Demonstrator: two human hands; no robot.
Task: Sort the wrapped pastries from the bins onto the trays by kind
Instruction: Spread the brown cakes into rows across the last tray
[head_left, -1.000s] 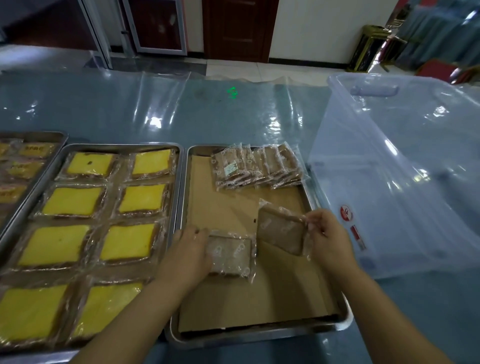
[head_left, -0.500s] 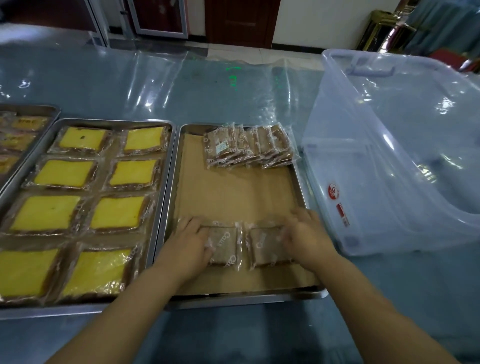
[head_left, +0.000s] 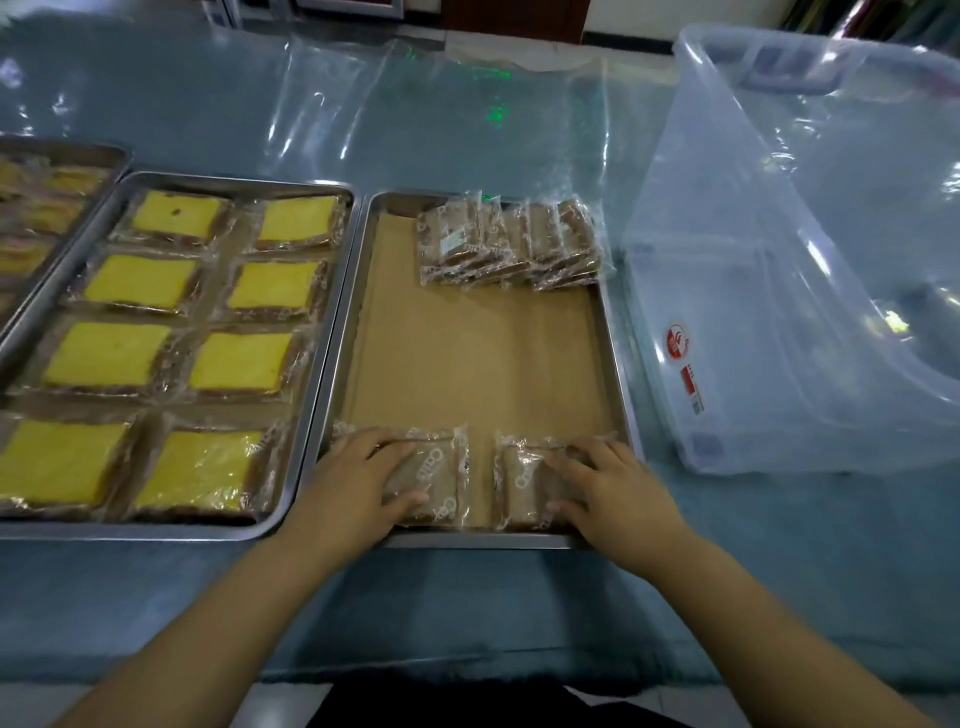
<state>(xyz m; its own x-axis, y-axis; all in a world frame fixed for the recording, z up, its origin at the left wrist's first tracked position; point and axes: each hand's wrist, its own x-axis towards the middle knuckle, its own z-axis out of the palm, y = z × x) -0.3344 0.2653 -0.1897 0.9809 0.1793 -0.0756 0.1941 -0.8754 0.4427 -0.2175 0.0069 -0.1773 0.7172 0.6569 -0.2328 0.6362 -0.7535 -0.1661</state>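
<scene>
Two wrapped brown pastries lie flat side by side at the near edge of the paper-lined steel tray (head_left: 613, 364). My left hand (head_left: 353, 483) rests on the left brown pastry (head_left: 436, 478), thumb at its near edge and fingers over its top. Pressed on the right brown pastry (head_left: 524, 483) is my right hand (head_left: 608, 488). A row of several brown pastries (head_left: 509, 244) leans together at the tray's far end. The tray to the left (head_left: 332, 322) holds wrapped yellow cake slices (head_left: 239, 358) in two columns.
A large clear plastic bin (head_left: 789, 291) stands to the right of the brown-pastry tray, close to its rim. A third tray (head_left: 104, 161) with yellow pastries shows at the far left. Clear plastic sheeting (head_left: 415, 119) covers the blue table.
My hands drew both brown pastries toward the tray's near edge and slightly apart; one second ago the right one was held tilted above the tray.
</scene>
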